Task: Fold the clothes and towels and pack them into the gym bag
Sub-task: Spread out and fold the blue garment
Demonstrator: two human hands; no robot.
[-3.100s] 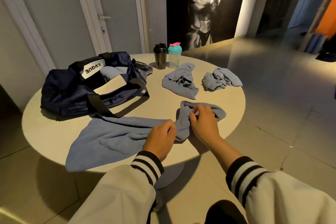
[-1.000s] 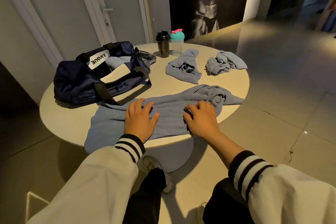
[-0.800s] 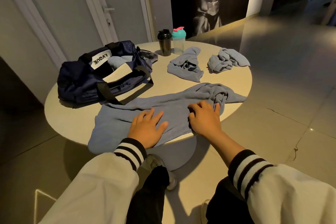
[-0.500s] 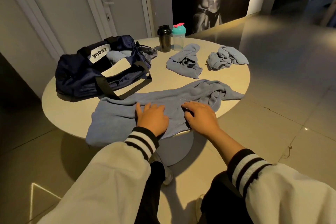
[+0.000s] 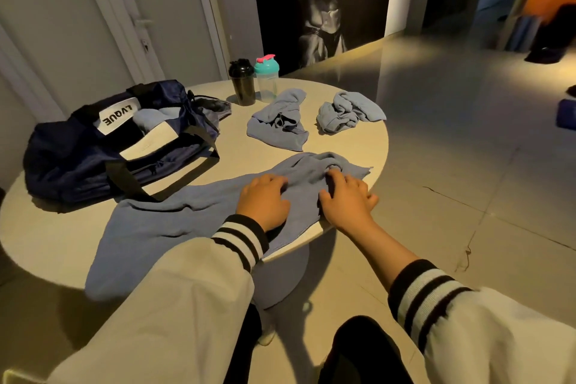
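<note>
- We are looking down on the round table [image 5: 46, 227], and the big blue towel [image 5: 174, 218] lies spread along its near side. One end hangs over the near-left edge.
- The left hand [image 5: 265, 199] rests on the middle of that towel with its knuckles bent and its fingertips tucked down into the cloth. We cannot tell whether they pinch a fold or only press.
- The right hand [image 5: 346, 196] sits just beside it. Its fingers are spread and lightly bent, the tips pushing against the bunched, rumpled end of the towel near the table's right edge. It is pressing there, with nothing closed inside the hand.
- Both sleeves are pale with dark striped cuffs.
- The navy gym bag [image 5: 78, 159] sits on the left of the table with its mouth gaping. A light blue folded piece [image 5: 149, 118] shows inside, and one black strap lies on the towel's far edge.
- Two more blue cloths wait unfolded at the back, one crumpled cloth [image 5: 277, 121] in the centre and another crumpled heap [image 5: 346, 115] to its right. They lie apart from each other.
- Behind them stand a black shaker [image 5: 242, 82] and a teal-lidded shaker [image 5: 267, 78], side by side.
</note>
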